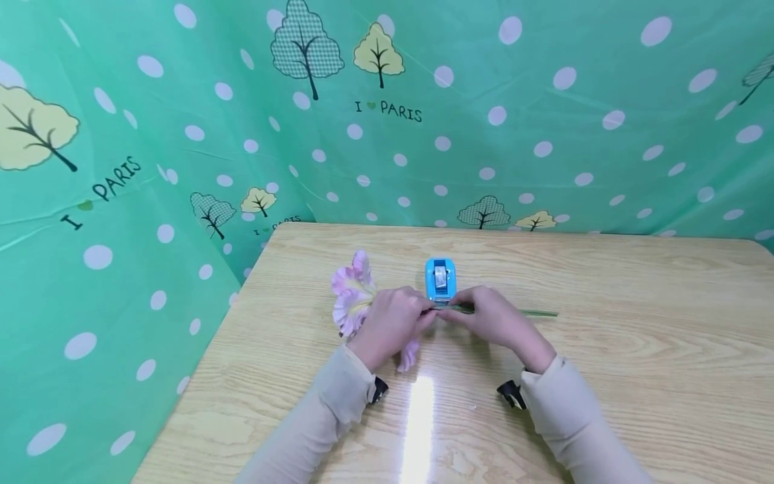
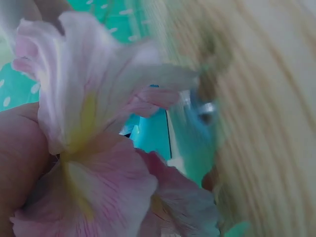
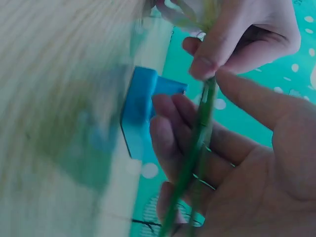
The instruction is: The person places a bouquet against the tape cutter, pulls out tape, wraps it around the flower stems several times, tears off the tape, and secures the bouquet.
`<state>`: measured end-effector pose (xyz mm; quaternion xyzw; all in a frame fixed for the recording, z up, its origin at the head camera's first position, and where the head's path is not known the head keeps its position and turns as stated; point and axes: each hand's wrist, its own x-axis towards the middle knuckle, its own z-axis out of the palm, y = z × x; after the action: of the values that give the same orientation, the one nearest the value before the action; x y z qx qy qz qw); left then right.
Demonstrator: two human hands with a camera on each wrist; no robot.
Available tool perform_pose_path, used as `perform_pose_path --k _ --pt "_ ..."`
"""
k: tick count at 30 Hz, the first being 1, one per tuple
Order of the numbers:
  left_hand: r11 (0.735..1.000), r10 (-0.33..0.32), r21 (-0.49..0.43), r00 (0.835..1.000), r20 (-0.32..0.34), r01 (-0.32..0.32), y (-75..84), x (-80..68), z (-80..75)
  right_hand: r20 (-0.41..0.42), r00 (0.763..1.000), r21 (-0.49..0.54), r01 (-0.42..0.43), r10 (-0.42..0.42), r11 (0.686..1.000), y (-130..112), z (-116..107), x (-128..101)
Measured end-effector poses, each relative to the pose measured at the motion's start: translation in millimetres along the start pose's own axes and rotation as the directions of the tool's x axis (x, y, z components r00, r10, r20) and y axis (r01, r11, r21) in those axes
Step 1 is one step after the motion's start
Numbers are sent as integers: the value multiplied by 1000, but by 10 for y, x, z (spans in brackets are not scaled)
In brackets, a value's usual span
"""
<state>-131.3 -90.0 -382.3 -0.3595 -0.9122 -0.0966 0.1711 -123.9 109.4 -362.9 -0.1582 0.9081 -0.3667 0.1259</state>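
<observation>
Pink-purple artificial flowers [image 1: 353,302] with yellow centres lie on the left side of my left hand [image 1: 396,319], and their petals [image 2: 106,182] fill much of the left wrist view. Thumb and finger of that hand pinch the green stems just below the blooms. Close beside it, my right hand [image 1: 491,321] holds the same stems [image 3: 190,163], thumb on one side and curled fingers behind. The stem ends [image 1: 542,313] stick out to the right. Just beyond the fingertips stands a blue tape dispenser [image 1: 440,277] with a roll of clear tape.
Both hands work above a light wood-grain table [image 1: 635,336]. A green polka-dot cloth [image 1: 544,114] printed with trees hangs behind it and along the left side. Black straps [image 1: 512,394] show at the wrists. A bright light reflection lies on the near tabletop.
</observation>
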Motion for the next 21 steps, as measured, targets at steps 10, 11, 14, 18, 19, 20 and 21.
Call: perform_pose_path --k 10,11,14,18,19,20,21 --pt "1000 6 4 1000 14 -6 -12 3 -8 74 997 163 -32 20 986 68 15 36" --pt "1000 6 2 1000 13 -6 -11 4 -9 74 997 174 -36 23 984 70 15 35" --pt "1000 5 -3 1000 4 -5 -11 1 -4 63 998 194 -39 27 980 74 15 34" --pt "1000 9 -9 1000 -13 -9 -13 -2 7 34 998 217 -55 48 975 75 24 31" --pt "1000 9 -11 1000 -15 -10 -12 -4 7 26 998 222 -61 57 973 74 27 30" --pt "1000 9 -14 1000 -15 -9 -12 -5 6 20 998 228 -68 66 971 72 31 29" --pt "1000 8 -14 1000 -14 -8 -11 -5 4 13 997 233 -75 74 970 70 35 29"
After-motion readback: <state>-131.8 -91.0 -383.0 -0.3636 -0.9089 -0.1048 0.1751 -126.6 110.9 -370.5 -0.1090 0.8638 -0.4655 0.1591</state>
